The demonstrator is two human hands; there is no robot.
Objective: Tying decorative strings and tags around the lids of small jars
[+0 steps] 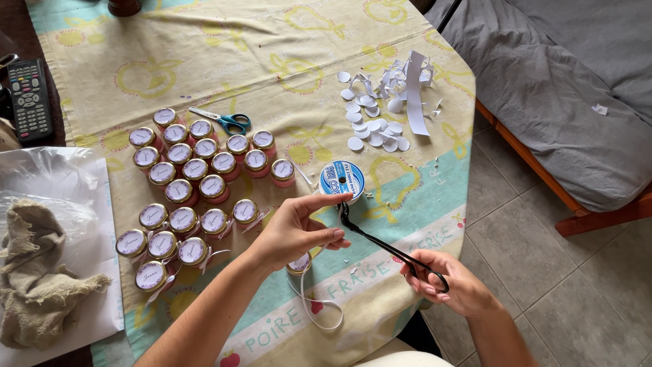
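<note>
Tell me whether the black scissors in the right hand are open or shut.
Nearly shut: the black scissors in the right hand show one thin dark line, blades together near the left hand.

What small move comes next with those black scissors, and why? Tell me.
Probably close the black scissors on the white ribbon. The right hand has their tips at the left hand, which pinches the ribbon taut above a small jar.

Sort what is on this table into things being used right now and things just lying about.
In use:
left hand pinching white ribbon
right hand holding black scissors
small jar under the left hand
blue spool by the scissor tips

Lying about:
blue-handled scissors
remote control
burlap cloth
paper scraps and round cutouts
other labelled jars
</note>
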